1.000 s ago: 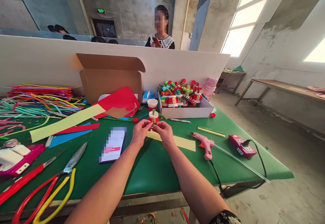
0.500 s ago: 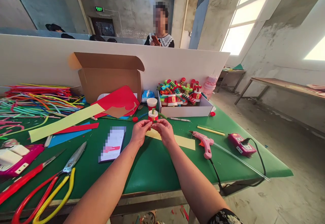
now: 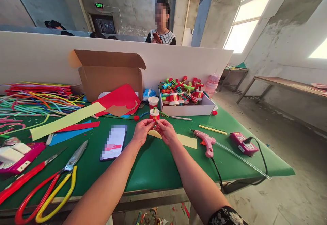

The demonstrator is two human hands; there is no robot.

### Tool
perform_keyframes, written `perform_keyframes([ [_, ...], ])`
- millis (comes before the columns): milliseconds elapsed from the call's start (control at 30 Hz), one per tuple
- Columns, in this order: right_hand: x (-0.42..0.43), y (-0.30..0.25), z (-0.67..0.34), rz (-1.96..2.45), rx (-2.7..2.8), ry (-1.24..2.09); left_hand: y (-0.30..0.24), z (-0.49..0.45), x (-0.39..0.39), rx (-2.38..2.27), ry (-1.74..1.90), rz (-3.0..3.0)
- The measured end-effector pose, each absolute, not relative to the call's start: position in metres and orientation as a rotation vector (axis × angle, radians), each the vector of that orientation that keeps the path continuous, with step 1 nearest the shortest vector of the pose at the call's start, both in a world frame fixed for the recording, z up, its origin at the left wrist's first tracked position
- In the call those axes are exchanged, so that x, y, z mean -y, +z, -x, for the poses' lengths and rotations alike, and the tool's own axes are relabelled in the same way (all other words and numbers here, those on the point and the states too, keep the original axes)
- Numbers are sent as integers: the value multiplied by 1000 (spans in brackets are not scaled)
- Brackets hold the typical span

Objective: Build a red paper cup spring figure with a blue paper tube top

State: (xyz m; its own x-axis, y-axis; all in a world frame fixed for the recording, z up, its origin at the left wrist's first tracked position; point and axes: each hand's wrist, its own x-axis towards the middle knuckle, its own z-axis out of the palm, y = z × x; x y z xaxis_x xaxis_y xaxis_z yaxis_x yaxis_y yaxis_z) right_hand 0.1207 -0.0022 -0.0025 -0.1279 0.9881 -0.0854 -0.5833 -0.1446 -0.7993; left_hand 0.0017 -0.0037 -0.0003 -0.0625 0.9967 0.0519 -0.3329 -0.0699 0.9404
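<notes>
Directly in front of me, my left hand (image 3: 142, 130) and my right hand (image 3: 165, 130) come together, thumbs and fingers pinched. Between their tips is something too small to make out. Just past the fingertips stands a small upside-down red paper cup (image 3: 154, 115) with a white top; the fingers overlap its lower front, and I cannot tell whether they touch it. A green coil (image 3: 155, 109) rises from its top, with a blue coil (image 3: 144, 114) on its left and a green one on its right. Under my hands lies a pale yellow paper strip (image 3: 187, 141).
Right: pink glue gun (image 3: 208, 141) with cord, clear glue stick (image 3: 242, 160) and power strip (image 3: 242, 144). Left: phone (image 3: 114, 143), scissors (image 3: 68, 169), red-handled knife (image 3: 28, 175), paper sheets and pipe cleaners (image 3: 41, 102). Behind: white box (image 3: 189, 109) of cup figures; a person (image 3: 160, 36) beyond the partition.
The view has tilted slightly, so the table appears a little higher. My hands stay pinched together, their tips now nearer the red cup in the picture.
</notes>
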Motion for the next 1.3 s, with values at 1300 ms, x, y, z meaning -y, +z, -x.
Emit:
perform_keyframes([
  [1300,0,-5,-115,912,926,1286,-1,-3,4,-962,1425,-945],
])
